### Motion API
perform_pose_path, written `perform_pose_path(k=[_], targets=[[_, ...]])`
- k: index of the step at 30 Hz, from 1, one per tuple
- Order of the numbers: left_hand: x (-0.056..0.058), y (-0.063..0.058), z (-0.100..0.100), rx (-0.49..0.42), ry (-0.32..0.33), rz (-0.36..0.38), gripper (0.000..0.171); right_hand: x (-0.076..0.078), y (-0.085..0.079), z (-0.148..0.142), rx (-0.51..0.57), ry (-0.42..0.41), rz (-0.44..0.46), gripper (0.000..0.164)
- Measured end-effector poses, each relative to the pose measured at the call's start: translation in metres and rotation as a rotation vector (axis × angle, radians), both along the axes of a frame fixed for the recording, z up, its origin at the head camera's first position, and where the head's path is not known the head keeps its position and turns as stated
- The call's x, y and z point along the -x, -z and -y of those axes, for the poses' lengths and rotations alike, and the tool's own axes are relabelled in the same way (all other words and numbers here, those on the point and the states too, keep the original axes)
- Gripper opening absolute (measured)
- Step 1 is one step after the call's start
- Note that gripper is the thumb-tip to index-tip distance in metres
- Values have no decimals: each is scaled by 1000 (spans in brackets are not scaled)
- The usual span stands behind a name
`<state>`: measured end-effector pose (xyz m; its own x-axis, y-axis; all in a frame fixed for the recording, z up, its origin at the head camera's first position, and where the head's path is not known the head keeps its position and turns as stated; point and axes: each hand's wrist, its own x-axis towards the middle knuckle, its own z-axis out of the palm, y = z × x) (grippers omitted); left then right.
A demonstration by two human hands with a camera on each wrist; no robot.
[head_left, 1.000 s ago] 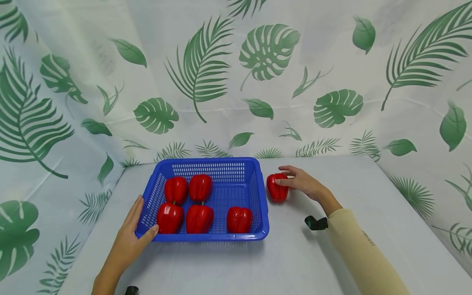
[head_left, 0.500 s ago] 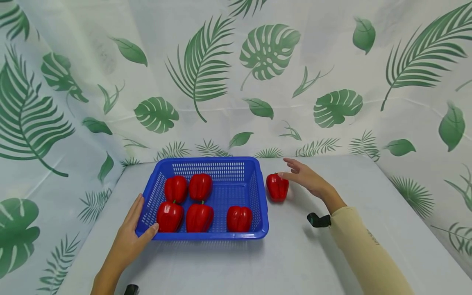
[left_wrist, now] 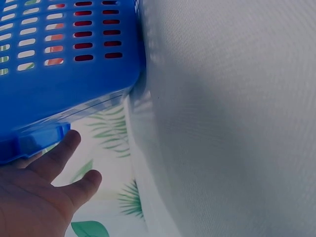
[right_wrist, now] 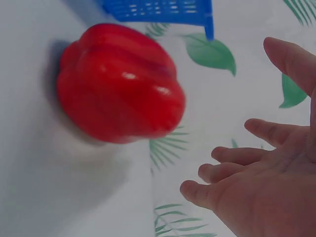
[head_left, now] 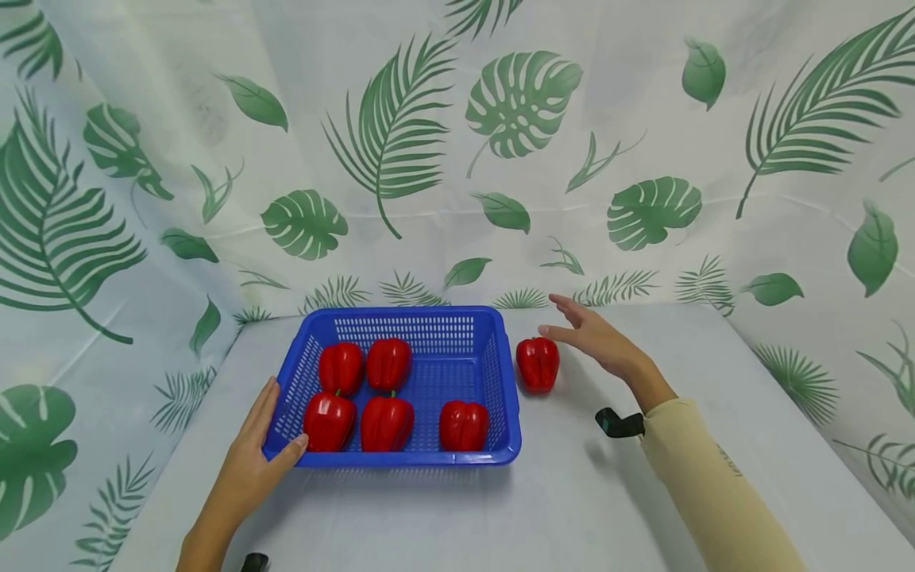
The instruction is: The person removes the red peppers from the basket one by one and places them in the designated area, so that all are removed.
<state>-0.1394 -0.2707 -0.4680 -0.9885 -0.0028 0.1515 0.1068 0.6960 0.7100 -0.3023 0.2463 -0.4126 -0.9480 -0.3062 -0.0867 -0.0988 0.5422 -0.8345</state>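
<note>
On the table [head_left: 572, 508], just right of the blue basket [head_left: 400, 459], one red pepper [head_left: 538, 367] is now left free. It is no longer touched by the right hand [head_left: 596, 338], which is lifted away with fingers spread, nothing being held. The basket's left side is touched by the straight-fingered left hand [head_left: 252, 453]. Thus the pepper is released outside, while five peppers [head_left: 388, 425] are contained inside.

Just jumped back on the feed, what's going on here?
A person's left hand rests against the left front corner of a blue basket holding five red bell peppers. The right hand is beside a sixth pepper, fingers spread and not gripping it. That pepper sits on the white table, just right of the basket.
</note>
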Motion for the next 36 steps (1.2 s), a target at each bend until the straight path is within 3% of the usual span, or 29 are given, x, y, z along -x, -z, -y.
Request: perform_pose_path(k=[13,24,36], targets=[[-1,1,-1,-2,3,-17,96,-13,-22,19,17,-47,-59,90],[0,0,-1,-2,1,-10,97,-25,-36,42,52,-113,-56,87],[0,0,0,-14,3,-20,96,-39,-41,72,92,-265,-58,80]])
